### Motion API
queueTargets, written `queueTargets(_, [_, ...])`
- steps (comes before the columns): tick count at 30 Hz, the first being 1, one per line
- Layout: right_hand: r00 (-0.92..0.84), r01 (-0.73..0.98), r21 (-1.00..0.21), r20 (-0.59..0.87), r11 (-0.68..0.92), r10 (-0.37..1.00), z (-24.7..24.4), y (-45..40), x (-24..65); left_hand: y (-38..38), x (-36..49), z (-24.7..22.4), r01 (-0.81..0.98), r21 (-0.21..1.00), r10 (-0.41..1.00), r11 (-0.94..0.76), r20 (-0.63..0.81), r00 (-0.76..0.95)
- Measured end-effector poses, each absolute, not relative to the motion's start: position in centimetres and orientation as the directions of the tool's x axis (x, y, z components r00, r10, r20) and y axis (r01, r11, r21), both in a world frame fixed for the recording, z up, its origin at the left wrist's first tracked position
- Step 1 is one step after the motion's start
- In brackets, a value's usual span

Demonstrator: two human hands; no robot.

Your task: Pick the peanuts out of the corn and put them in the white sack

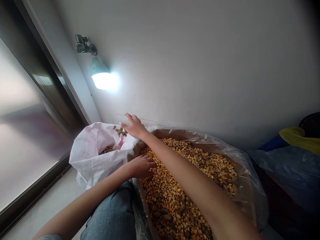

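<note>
**Kernels:** Dried yellow-orange corn kernels (175,196), too many to count, are filling one cardboard box (162,133) lined with one clear plastic liner (252,190).

**Pods in box:** Dozens of brown pods (181,207) are lying scattered among the kernels, thickest toward the far side.

**Right grip:** The right hand (135,126) is hovering above the near corner of a sack, palm down, with its fingers spread and pinching nothing.

**Falling pods:** Roughly seven brown pods (120,131) are dropping through the air just beside the right hand, above the sack mouth.

**Left grip:** The left hand (142,166) is resting low over the kernels at the box edge, with its fingers loosely curled. Whether it is holding anything cannot be told.

**Sack:** One white woven sack (92,160) is standing open, touching the left side of the box, with a small heap of pods (107,149) lying inside.

**Person:** One knee in blue jeans (110,213) is showing between both arms, beside the box.

**Surroundings:** One lit bulb lamp (102,76) is hanging on the white wall (200,60). One glass door (30,126) is standing left, above the floor (50,206). One yellow cloth (298,140) is lying on one blue-gray plastic sheet (282,176) at right.
</note>
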State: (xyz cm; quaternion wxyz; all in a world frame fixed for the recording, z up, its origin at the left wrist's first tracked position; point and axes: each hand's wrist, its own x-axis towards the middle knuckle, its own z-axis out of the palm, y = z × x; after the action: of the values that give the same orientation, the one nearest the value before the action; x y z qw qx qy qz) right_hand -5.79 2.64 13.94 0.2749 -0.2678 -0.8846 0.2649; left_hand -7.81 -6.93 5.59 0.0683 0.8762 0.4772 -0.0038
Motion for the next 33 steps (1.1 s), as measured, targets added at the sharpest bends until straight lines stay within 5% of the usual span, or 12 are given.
queueTargets(5, [-0.782,0.342,-0.522,0.302,0.781,0.544,8.9,1.8,0.8,-6.4,-9.6,4.2,0.939,0.107,0.934,-0.326,-0.119,0.338])
queueTargets(9, [-0.853,0.435,-0.357,0.128,0.826,0.505,3.7,0.5,9.5,-4.9,-10.3,3.5,0.979,0.086,0.962,-0.184,-0.187,0.198])
queueTargets(17, [-0.786,0.555,-0.221,0.176,0.802,0.593,1.9,1.4,14.0,-0.9,-5.5,3.0,0.984,0.016,0.941,-0.18,-0.287,0.177])
queueTargets(24, [-0.838,0.498,-0.138,0.178,0.856,0.516,0.1,0.7,11.6,-0.8,-5.0,2.5,0.983,0.075,0.939,-0.168,-0.291,0.183])
queueTargets(26, [-0.806,0.524,-0.198,0.199,0.829,0.557,-0.3,0.7,11.6,-0.8,-5.8,2.7,0.976,0.18,0.953,-0.126,-0.25,0.169])
queueTargets(28, [-0.749,0.562,-0.301,0.21,0.77,0.628,-0.2,1.0,11.9,-0.5,-6.4,2.8,0.867,0.499,0.979,0.006,-0.181,0.097])
queueTargets(30, [-0.703,0.582,-0.38,0.21,0.719,0.679,0.3,1.5,12.4,0.0,-6.6,2.7,0.501,0.852,0.988,0.152,-0.151,-0.043])
queueTargets(33, [-0.739,0.549,-0.381,0.195,0.744,0.645,0.6,1.9,13.0,0.5,-6.2,2.4,0.0,0.974,0.958,0.225,-0.221,-0.181])
